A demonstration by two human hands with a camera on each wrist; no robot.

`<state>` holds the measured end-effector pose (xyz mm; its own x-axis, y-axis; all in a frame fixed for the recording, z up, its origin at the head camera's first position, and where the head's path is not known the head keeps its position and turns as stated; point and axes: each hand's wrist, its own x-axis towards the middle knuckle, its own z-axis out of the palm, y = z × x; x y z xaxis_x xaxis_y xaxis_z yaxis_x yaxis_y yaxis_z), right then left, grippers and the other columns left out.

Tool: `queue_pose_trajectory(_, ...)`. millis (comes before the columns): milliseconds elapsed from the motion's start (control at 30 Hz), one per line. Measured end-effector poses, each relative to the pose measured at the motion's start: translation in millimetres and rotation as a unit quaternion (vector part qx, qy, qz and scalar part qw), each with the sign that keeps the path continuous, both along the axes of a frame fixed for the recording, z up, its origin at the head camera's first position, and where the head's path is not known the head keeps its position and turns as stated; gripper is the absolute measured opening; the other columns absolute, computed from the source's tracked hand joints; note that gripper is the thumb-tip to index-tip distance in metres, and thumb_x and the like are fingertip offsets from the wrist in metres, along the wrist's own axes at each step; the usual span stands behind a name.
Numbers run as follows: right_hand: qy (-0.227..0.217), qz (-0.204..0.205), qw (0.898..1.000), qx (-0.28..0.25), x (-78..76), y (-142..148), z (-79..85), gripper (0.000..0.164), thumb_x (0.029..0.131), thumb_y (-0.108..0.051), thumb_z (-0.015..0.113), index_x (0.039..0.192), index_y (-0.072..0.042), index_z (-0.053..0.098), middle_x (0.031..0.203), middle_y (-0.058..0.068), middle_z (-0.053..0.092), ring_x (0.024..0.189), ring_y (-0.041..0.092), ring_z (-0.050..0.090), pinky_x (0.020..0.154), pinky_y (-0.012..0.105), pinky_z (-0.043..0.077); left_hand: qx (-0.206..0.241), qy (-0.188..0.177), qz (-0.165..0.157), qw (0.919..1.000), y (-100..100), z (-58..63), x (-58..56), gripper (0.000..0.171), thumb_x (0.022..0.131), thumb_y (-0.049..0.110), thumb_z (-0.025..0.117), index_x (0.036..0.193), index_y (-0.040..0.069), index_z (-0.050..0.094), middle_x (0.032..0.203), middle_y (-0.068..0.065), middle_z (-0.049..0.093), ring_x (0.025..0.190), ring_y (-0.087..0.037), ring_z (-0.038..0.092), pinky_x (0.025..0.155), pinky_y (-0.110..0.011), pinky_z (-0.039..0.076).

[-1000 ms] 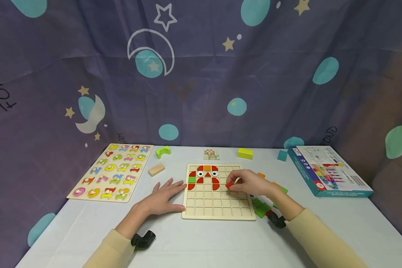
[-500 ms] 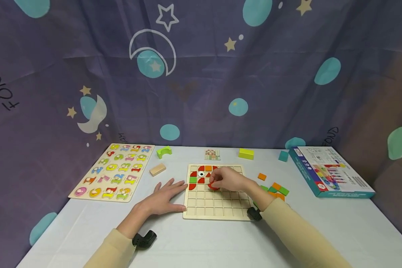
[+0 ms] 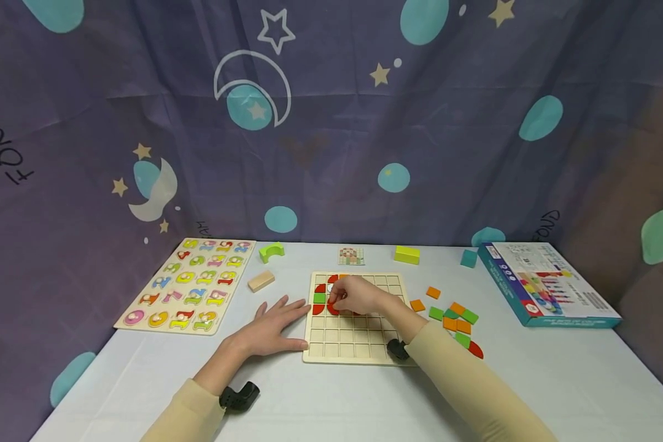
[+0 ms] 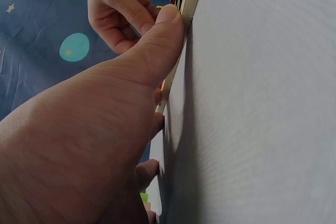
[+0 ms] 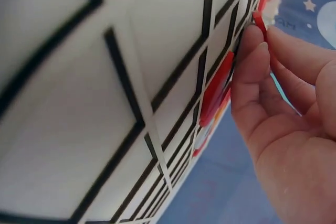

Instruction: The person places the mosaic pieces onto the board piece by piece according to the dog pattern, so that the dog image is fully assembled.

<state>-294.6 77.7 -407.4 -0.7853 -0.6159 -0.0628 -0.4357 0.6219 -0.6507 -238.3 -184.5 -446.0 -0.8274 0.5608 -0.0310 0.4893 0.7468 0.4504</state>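
A wooden grid board [image 3: 359, 351] lies on the white table, with red, green and orange tiles in its upper left cells. My right hand [image 3: 359, 296] is over those cells and pinches a red tile [image 3: 333, 309] between thumb and fingers, right at the grid. The right wrist view has the same red tile [image 5: 260, 22] at the fingertips, with another red tile [image 5: 216, 90] lying in the grid nearby. My left hand [image 3: 267, 328] rests spread on the table, its fingertips and thumb touching the board's left edge; the left wrist view has its thumb [image 4: 168, 17] against that edge.
Orange and green tiles [image 3: 457, 316] and a red one [image 3: 476, 350] lie loose right of the board. Behind it is a small picture card [image 3: 351, 255]. A number puzzle [image 3: 188, 285] is at left, a flat box [image 3: 549, 282] at right. Several blocks, including a yellow one [image 3: 406, 255], stand around.
My right hand has moved left across the board, carrying the red tile from the middle columns to the left cells. The loose tiles at right have come into view. My left hand stays put.
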Motion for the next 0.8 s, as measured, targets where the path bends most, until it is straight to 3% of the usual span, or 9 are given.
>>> queue_pose_trajectory(333,0.006,-0.008,1.0,0.018,1.6,2.7,-1.2,0.004,0.092,-0.003,0.072,0.093,-0.006,0.07,0.078,-0.004,0.064,0.065,0.01,0.056,0.063,0.025,0.048,0.001,-0.004,0.002,1.0,-0.2,0.2,0.7,0.083,0.087,0.064,0.067,0.156,0.024,0.043,0.162,0.0,0.034,0.152,-0.036,0.014,0.113,-0.07,0.005)
queue_pose_trajectory(600,0.045,0.015,0.998,0.04,0.4,-1.8,-4.1,0.008,0.089,-0.005,0.076,0.091,-0.008,0.069,0.079,-0.006,0.063,0.073,0.008,0.057,0.07,0.025,0.05,-0.002,-0.003,0.003,1.0,-1.7,-1.0,0.7,0.083,0.088,0.064,0.067,0.156,0.025,0.043,0.162,0.001,0.033,0.152,-0.035,0.014,0.113,-0.07,0.005)
queue_pose_trajectory(800,0.033,0.01,0.999,0.042,2.0,-0.6,0.3,0.005,0.092,-0.007,0.074,0.094,-0.008,0.07,0.08,-0.007,0.064,0.071,0.009,0.058,0.069,0.026,0.05,0.005,-0.004,-0.002,1.0,-0.2,1.0,1.0,0.082,0.088,0.063,0.068,0.155,0.023,0.044,0.162,-0.001,0.034,0.151,-0.037,0.015,0.113,-0.071,0.005)
